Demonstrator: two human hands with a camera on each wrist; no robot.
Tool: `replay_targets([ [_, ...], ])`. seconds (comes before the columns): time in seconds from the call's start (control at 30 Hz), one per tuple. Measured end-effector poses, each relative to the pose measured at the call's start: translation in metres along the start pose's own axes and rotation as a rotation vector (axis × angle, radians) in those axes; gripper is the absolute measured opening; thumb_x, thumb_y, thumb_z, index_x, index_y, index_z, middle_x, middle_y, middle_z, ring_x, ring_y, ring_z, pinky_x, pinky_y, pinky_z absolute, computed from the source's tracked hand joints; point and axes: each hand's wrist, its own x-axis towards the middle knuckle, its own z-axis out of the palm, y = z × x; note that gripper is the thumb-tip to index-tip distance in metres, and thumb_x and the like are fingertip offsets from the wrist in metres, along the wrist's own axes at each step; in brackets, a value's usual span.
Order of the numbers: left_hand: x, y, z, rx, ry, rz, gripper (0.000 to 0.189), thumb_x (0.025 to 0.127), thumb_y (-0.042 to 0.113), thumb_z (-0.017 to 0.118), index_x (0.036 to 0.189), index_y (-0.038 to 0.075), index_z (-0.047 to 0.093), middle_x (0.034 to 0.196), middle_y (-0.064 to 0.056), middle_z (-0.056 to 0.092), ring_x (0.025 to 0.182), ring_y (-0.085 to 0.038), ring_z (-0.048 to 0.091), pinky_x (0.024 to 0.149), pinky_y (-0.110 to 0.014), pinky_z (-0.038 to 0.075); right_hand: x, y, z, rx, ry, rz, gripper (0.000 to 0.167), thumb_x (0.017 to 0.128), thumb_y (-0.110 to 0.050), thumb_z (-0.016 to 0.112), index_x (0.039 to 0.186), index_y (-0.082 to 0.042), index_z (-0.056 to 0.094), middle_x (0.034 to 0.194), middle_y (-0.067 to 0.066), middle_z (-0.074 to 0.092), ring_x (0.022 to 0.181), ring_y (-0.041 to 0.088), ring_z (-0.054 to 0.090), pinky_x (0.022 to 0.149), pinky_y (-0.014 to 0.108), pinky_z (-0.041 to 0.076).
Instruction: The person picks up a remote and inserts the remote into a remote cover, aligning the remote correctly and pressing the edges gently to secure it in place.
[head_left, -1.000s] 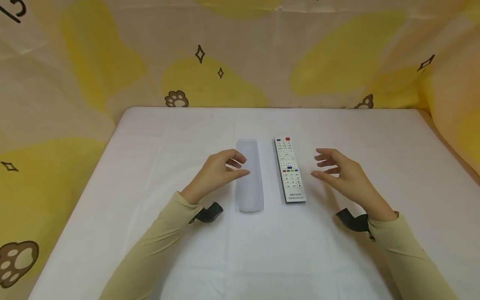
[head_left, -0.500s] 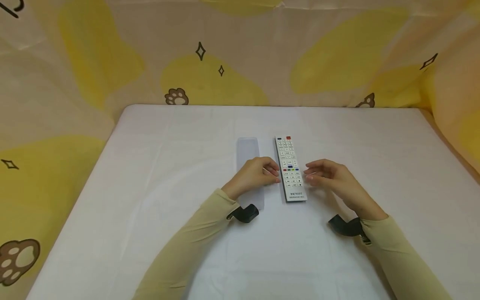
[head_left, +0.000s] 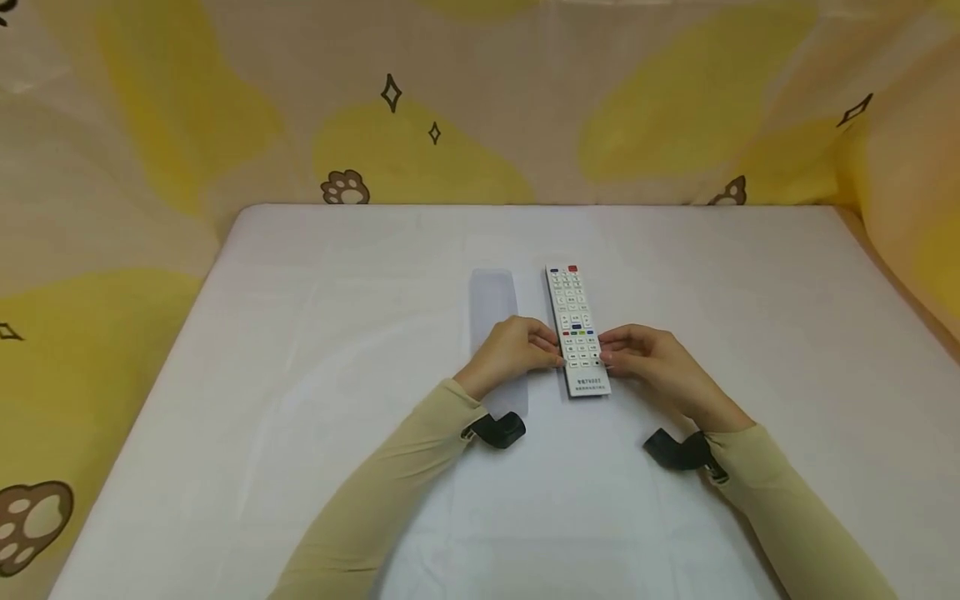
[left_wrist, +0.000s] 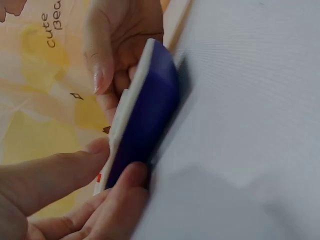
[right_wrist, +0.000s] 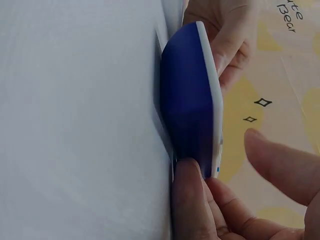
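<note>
A white remote control lies lengthwise on the table between both hands, buttons up; its dark blue underside shows in the left wrist view. My left hand pinches the remote's left edge, thumb at the button face and a fingertip against the blue side. From the right, my right hand touches the remote. In the right wrist view its fingertips meet the lower side, while the thumb stands apart from the face. Left of the remote lies a translucent remote sleeve, partly hidden by my left hand.
A white cloth covers the table. Behind it hangs a yellow and beige patterned curtain. Dark wrist-worn camera mounts hang below both cuffs, the left one overlapping the sleeve's near end.
My left hand has moved right, across the sleeve, to the remote's left edge. My right hand has come in leftward to its right edge. The head view has shifted slightly.
</note>
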Motion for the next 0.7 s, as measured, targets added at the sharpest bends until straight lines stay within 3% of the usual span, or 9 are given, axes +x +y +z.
replay_targets([
  [0.27, -0.0019, -0.0029, 0.0047, -0.038, 0.035, -0.005, 0.026, 0.076, 0.014, 0.079, 0.098, 0.003, 0.068, 0.082, -0.001, 0.072, 0.077, -0.006, 0.065, 0.073, -0.019, 0.046, 0.0008, 0.0021, 0.0011, 0.018, 0.008, 0.001, 0.046, 0.089, -0.012, 0.066, 0.123, 0.013, 0.049, 0.11, 0.018, 0.063, 0.089, 0.005, 0.061, 0.077, 0.017, 0.05],
  [0.53, -0.0028, -0.0007, 0.0046, -0.021, 0.027, -0.016, 0.028, 0.077, 0.015, 0.078, 0.1, 0.003, 0.068, 0.084, -0.002, 0.072, 0.079, -0.007, 0.065, 0.073, -0.019, 0.047, 0.0028, 0.0049, 0.0005, 0.047, 0.005, 0.003, 0.042, 0.088, -0.007, 0.065, 0.12, 0.015, 0.05, 0.1, 0.013, 0.067, 0.085, 0.004, 0.063, 0.076, 0.017, 0.05],
  [0.7, -0.0031, 0.0013, 0.0045, -0.019, 0.017, -0.01, 0.028, 0.078, 0.015, 0.077, 0.101, 0.001, 0.067, 0.085, -0.003, 0.072, 0.08, -0.009, 0.065, 0.071, -0.019, 0.047, 0.0008, 0.0048, 0.0016, 0.057, 0.015, 0.005, 0.043, 0.088, -0.008, 0.065, 0.121, 0.015, 0.05, 0.103, 0.015, 0.066, 0.086, 0.005, 0.061, 0.075, 0.018, 0.05],
])
